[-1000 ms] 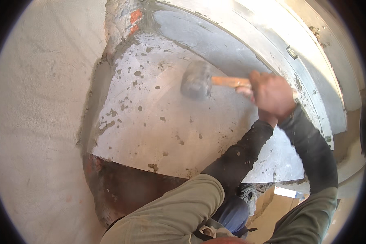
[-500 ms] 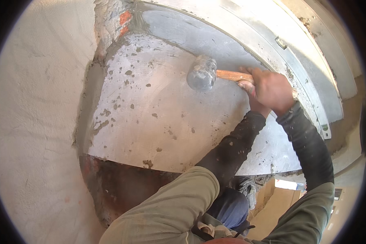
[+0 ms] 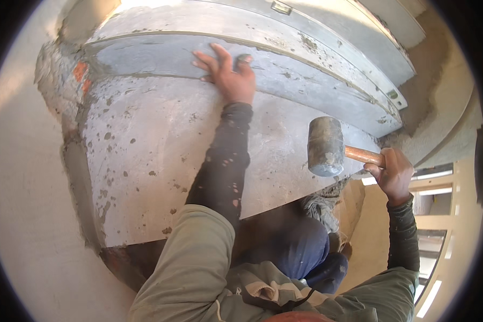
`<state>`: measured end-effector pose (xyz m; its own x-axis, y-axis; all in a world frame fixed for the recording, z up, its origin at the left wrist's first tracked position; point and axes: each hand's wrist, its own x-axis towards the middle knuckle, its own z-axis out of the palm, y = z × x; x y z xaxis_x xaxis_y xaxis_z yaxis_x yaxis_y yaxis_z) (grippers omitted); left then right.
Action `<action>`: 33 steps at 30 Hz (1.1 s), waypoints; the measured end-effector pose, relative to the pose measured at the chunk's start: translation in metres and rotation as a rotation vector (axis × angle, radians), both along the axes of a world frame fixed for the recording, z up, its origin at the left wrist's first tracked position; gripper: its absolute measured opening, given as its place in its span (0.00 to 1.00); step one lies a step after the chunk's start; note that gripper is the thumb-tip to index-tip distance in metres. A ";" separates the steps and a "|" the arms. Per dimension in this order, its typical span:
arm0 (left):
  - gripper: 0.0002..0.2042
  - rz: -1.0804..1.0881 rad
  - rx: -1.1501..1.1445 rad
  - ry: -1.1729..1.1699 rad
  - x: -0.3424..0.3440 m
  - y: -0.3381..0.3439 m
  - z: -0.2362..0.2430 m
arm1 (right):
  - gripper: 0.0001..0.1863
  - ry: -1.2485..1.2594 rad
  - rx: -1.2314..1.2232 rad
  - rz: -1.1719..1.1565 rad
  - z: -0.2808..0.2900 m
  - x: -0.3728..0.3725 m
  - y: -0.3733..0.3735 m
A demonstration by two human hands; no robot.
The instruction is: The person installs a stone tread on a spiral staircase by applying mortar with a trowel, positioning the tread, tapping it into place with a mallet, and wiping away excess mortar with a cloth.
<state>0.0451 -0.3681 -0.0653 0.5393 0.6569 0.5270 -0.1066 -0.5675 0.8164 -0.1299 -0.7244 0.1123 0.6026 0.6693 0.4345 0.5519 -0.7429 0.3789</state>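
My left hand presses with spread fingers on the narrow grey riser slab at the back of a pale stone tread, which is flecked with mortar. My right hand grips the wooden handle of a rubber mallet, whose dark, dusty head is raised over the right part of the tread. Wet grey mortar runs along the tread's left end.
A long metal level lies on the step above, with further steps beyond. A plastered wall is at the left. My bent knees, a grey rag and a lower floor show below.
My hands have come apart: the left has moved up onto the riser, while the right has drawn the mallet down and to the right. The view has also shifted.
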 end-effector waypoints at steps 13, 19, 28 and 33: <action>0.59 -0.082 0.036 0.031 -0.007 0.015 0.008 | 0.34 0.006 -0.147 0.147 -0.057 0.119 0.047; 0.57 -0.105 0.030 -0.015 -0.020 0.029 0.013 | 0.35 0.103 -0.126 0.454 -0.059 0.077 0.104; 0.58 -0.076 0.063 -0.061 -0.011 0.032 0.015 | 0.36 0.044 -0.125 0.312 -0.050 0.091 0.079; 0.60 -0.090 0.067 -0.050 -0.009 0.016 0.014 | 0.35 -0.007 -0.181 0.515 -0.057 0.118 0.040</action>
<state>0.0364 -0.3518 -0.0510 0.5659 0.5696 0.5961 -0.1992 -0.6071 0.7692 -0.0119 -0.6843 0.0550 0.1747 0.9416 0.2878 0.8238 -0.2998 0.4810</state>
